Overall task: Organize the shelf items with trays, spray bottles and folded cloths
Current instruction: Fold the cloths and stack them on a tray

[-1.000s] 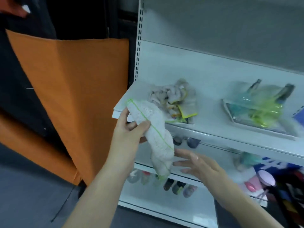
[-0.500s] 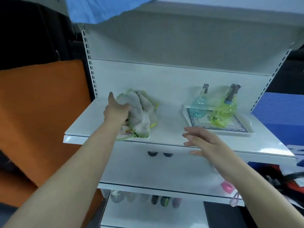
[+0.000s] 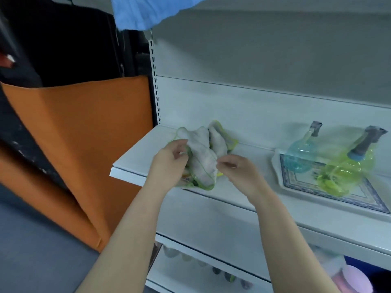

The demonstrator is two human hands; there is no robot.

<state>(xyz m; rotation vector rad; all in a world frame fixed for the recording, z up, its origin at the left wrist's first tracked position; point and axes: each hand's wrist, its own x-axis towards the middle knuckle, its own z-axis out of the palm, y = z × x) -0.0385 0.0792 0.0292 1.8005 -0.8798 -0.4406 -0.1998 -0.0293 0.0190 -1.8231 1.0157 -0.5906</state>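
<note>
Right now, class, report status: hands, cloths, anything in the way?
Left hand grips the cloths; right hand pinches their edge. Cloths bunched on shelf. Tray with spray bottles stands apart, not obstructing.

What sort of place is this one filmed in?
Likely a shop or a staged shop display: white metal shelving with a slotted upright, a cloth pile, two spray bottles on a tray, and small bottles lined up on a lower shelf.

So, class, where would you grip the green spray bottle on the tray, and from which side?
Probably best: grip the green spray bottle at its narrow neck under the dark sprayer head, coming from the front. The body is wide and round, the blue bottle stands close on its left, and the shelf wall is behind.
</note>
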